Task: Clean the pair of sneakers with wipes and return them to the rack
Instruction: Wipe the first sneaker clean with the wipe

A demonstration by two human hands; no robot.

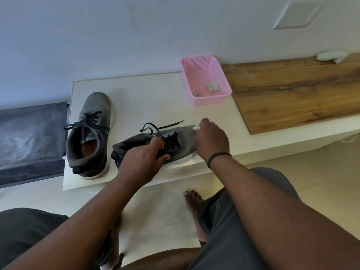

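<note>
Sneakers sit on a white table [136, 90] in the head view, a grey pair with black laces and pale soles. The left sneaker [91, 133] stands upright near the table's left edge, toe toward the wall, untouched. The right sneaker [175, 141] lies just beside it, toe pointing right, near the front edge. The left hand [142, 162] grips this shoe at its collar, fingers curled over the tongue by the laces and thumb down the near side. The right hand [211, 141] is over the toe with fingers curled, pinching a small white wipe [196, 128] against the toe's upper. A black band [218, 157] circles the right wrist. Behind, touching the wall, a pink basket [224, 75] holds two crumpled used wipes [211, 86]. To its right lies a wooden board [292, 94]; left of the table is a dark padded surface [29, 137].
</note>
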